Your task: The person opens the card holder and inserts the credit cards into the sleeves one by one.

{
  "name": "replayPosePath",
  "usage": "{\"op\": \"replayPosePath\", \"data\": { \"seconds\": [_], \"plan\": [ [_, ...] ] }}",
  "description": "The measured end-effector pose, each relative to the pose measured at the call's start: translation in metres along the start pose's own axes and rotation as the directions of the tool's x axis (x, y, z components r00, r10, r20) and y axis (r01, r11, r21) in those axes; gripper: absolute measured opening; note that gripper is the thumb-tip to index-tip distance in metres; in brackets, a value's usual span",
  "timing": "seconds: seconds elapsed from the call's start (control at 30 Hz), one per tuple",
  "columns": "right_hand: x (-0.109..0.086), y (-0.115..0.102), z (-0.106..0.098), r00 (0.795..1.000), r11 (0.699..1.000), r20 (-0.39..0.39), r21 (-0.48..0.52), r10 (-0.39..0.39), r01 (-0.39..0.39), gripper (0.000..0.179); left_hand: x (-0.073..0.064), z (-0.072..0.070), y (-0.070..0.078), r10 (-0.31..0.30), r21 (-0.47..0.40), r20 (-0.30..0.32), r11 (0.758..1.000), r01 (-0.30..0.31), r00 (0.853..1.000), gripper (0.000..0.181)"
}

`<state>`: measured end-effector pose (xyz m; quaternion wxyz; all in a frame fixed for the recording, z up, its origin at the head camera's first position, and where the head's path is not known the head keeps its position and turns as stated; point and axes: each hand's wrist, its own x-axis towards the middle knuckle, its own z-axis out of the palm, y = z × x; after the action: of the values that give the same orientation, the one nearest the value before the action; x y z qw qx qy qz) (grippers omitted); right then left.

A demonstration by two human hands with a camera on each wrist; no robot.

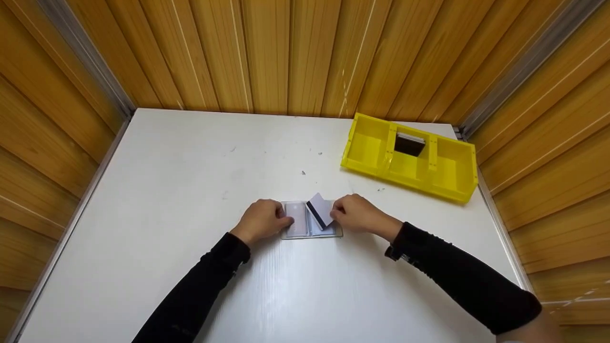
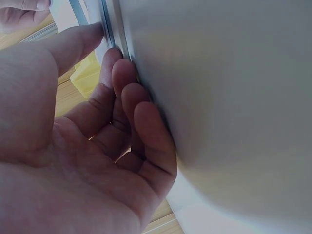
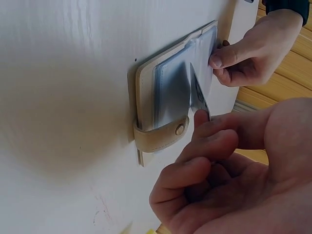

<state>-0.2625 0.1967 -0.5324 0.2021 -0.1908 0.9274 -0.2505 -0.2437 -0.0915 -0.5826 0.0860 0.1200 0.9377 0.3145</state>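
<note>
An open card holder (image 1: 296, 223) with clear plastic sleeves lies on the white table. My left hand (image 1: 263, 219) pinches its left edge; in the left wrist view the thumb (image 2: 80, 46) presses one side and curled fingers meet the other. Between the thumb and fingers of my right hand (image 1: 362, 213) is a white card (image 1: 321, 207) with a black stripe, tilted over the right-hand sleeves. The right wrist view shows the card (image 3: 198, 97) nearly edge-on above the sleeves. A beige strap (image 3: 161, 139) with a metal snap sticks out at the holder's side.
A yellow three-part bin (image 1: 405, 183) stands at the back right of the table (image 1: 190, 166), with a stack of cards (image 1: 410, 144), dark on the front, in its middle compartment. Wood-patterned walls (image 1: 267, 57) enclose the table at the back and sides.
</note>
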Motion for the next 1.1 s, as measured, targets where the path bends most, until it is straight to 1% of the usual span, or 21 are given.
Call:
{"op": "replayPosePath", "data": {
  "seconds": [0.17, 0.4, 0.67, 0.87, 1.1],
  "plan": [
    [-0.0004, -0.0019, -0.0007, 0.999, 1.0, -0.029, 0.004, 0.017, -0.017, 0.023, -0.0006, -0.0009, 0.0014, -0.003, -0.004, 0.001, 1.0, 0.003, 1.0, 0.031],
    [0.0008, -0.001, 0.0039, 1.0, 1.0, 0.007, 0.002, 0.021, -0.021, 0.024, -0.0014, -0.0016, 0.0018, -0.006, -0.007, 0.001, 1.0, 0.006, 1.0, 0.031],
    [0.0004, -0.0018, 0.0032, 1.0, 1.0, 0.002, 0.003, 0.029, -0.029, 0.022, -0.0011, -0.0015, 0.0015, 0.0, 0.004, 0.001, 1.0, 0.0, 1.0, 0.032],
    [0.0012, -0.0009, 0.0031, 1.0, 1.0, -0.007, 0.008, 0.015, -0.015, 0.022, 0.0004, -0.0013, 0.0004, -0.001, -0.003, 0.002, 1.0, 0.001, 1.0, 0.031],
    [0.0009, -0.0021, 0.0049, 0.999, 0.998, 0.009, 0.024, 0.05, -0.051, 0.024, 0.0001, -0.0025, 0.0011, -0.002, -0.007, 0.008, 1.0, 0.002, 1.0, 0.031]
  ]
}}
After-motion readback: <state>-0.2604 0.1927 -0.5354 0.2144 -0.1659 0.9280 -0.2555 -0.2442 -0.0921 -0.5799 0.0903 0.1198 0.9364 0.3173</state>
